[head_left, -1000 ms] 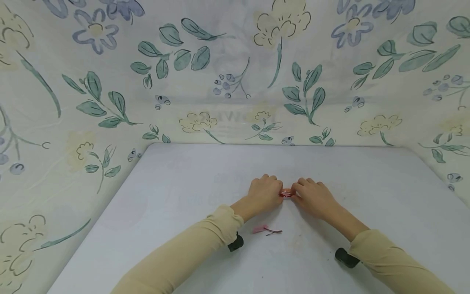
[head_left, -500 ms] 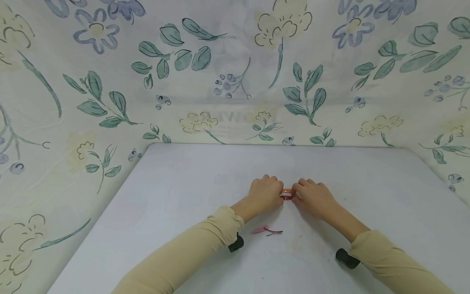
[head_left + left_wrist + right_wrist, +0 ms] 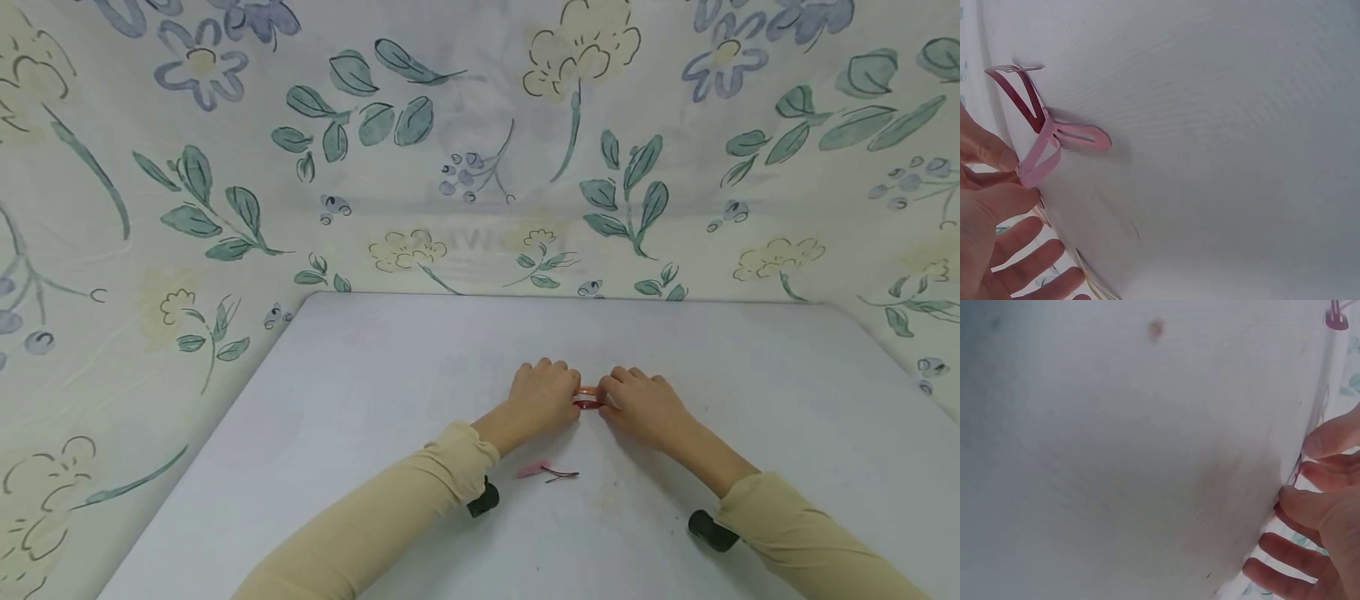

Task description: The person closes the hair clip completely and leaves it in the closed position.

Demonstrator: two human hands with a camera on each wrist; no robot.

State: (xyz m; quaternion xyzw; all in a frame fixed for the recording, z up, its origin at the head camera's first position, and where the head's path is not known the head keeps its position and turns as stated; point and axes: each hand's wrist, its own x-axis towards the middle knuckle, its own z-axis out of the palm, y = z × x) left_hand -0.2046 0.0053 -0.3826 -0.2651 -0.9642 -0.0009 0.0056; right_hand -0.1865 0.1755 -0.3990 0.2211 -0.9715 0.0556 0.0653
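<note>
Left grip (image 3: 546, 395) and right grip (image 3: 639, 404), nearly closed, pinch thin orange strip (image 3: 588, 391) and red strip (image 3: 589, 405) right of the head frame's centre; lower, 2 slotted clips, pink clip (image 3: 533, 469) and dark-red clip (image 3: 1013, 96), lie on the desk (image 3: 360, 367).

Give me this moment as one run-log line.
left hand: holds red strip, orange strip | right hand: holds their other ends | table: pink clip, dark red clip

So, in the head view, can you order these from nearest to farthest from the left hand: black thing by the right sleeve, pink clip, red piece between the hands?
From the left hand:
1. Red piece: just at its right side.
2. Pink clip: on the table, below it.
3. Black thing: by the right sleeve.
</note>
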